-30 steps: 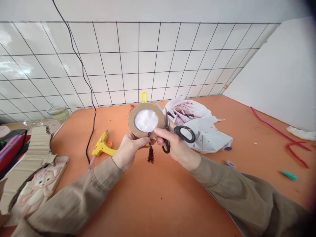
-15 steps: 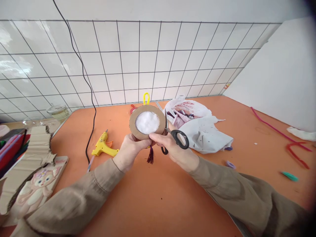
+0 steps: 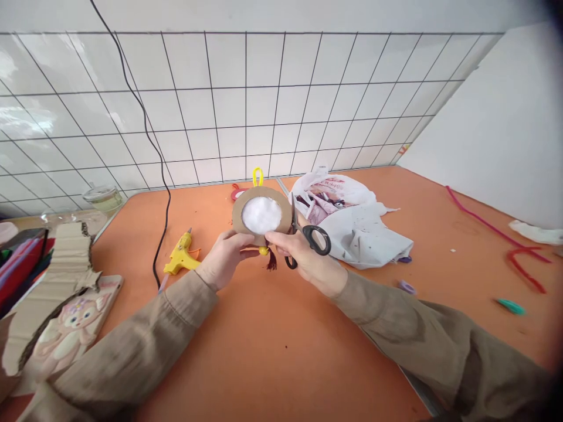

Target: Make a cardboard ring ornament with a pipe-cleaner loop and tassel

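A round cardboard ring ornament (image 3: 238, 214) with a white centre is held up over the orange table. A yellow loop (image 3: 254, 176) rises from its top; a yellow bead (image 3: 263, 250) and a dark red tassel (image 3: 272, 259) hang below. My left hand (image 3: 226, 258) is closed on the ring's lower left edge, thumb in front. My right hand (image 3: 303, 252) pinches its lower right edge, and also holds black-handled scissors (image 3: 309, 232), blades pointing up beside the ring. The fingers behind the ring are hidden.
Left of my hands lies a yellow glue gun (image 3: 180, 257); a black cable (image 3: 164, 199) runs nearby. Torn cardboard (image 3: 65, 252) and a cartoon-decorated case (image 3: 81, 328) are at far left. Behind stands a white plastic bag (image 3: 365, 234). Red pipe cleaners (image 3: 523, 275) lie right.
The tassel has swung slightly right, and the yellow bead now shows beneath the ring. My left hand has shifted a little along the lower edge. Both hands still hold the ornament.
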Demonstrator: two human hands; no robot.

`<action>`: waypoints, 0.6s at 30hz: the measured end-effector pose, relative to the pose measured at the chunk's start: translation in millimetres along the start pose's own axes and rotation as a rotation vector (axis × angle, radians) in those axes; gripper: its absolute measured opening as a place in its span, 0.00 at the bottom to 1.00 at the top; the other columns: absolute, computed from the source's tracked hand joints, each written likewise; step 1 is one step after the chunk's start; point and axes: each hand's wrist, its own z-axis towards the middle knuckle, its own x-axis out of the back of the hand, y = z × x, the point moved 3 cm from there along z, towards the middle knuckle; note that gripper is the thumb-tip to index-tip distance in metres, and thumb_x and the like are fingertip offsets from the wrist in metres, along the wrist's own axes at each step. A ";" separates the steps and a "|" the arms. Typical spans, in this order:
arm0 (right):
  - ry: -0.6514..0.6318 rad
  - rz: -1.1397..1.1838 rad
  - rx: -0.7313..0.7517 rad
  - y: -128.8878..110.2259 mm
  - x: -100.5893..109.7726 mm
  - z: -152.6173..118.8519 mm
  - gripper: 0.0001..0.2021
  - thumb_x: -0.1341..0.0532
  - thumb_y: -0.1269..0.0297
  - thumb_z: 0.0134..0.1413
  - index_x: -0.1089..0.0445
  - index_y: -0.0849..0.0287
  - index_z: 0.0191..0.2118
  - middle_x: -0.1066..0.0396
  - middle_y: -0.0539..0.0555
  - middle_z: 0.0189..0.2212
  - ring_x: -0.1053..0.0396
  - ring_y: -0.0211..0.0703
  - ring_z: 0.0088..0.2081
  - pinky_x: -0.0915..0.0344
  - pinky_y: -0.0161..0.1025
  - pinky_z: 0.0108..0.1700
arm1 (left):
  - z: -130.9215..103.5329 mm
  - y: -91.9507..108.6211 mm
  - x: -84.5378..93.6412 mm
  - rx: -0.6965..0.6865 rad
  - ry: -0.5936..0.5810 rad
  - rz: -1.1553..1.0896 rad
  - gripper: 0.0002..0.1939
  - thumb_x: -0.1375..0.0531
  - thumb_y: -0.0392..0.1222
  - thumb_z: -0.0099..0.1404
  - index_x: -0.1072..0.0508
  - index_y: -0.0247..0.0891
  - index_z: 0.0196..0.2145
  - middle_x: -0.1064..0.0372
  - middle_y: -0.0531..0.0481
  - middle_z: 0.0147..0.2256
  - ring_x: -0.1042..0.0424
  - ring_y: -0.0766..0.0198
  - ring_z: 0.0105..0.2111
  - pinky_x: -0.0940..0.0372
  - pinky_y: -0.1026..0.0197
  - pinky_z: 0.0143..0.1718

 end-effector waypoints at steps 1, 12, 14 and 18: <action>0.009 0.022 -0.006 -0.5 0.3 0.1 0.06 0.35 0.66 0.51 0.32 0.56 0.35 0.41 0.45 0.21 0.46 0.35 0.24 0.45 0.34 0.25 | 0.3 0.5 0.4 -0.013 0.011 -0.017 0.11 0.35 0.43 0.51 0.21 0.34 0.31 0.24 0.44 0.35 0.29 0.54 0.39 0.35 0.49 0.47; 0.010 0.090 -0.029 -1.8 -2.7 -0.9 0.10 0.34 0.65 0.48 0.31 0.55 0.38 0.33 0.48 0.26 0.35 0.41 0.34 0.34 0.36 0.32 | -2.6 0.1 -8.1 -0.120 0.025 0.036 0.16 0.27 0.42 0.48 0.22 0.33 0.34 0.25 0.47 0.33 0.31 0.61 0.34 0.36 0.54 0.42; 0.008 0.097 -0.039 -3.1 -3.4 -2.1 0.10 0.34 0.66 0.48 0.32 0.56 0.38 0.37 0.47 0.25 0.40 0.37 0.29 0.40 0.34 0.27 | -2.7 0.5 -8.7 -0.126 0.050 0.040 0.19 0.26 0.42 0.46 0.22 0.33 0.35 0.25 0.46 0.34 0.31 0.61 0.35 0.36 0.56 0.41; 0.002 0.118 -0.073 -5.9 -6.0 -4.2 0.10 0.35 0.67 0.45 0.35 0.56 0.35 0.43 0.44 0.23 0.51 0.32 0.23 0.51 0.33 0.22 | -2.4 -1.7 -7.8 -0.101 0.099 0.018 0.21 0.24 0.41 0.42 0.22 0.33 0.35 0.24 0.47 0.33 0.30 0.61 0.35 0.36 0.57 0.40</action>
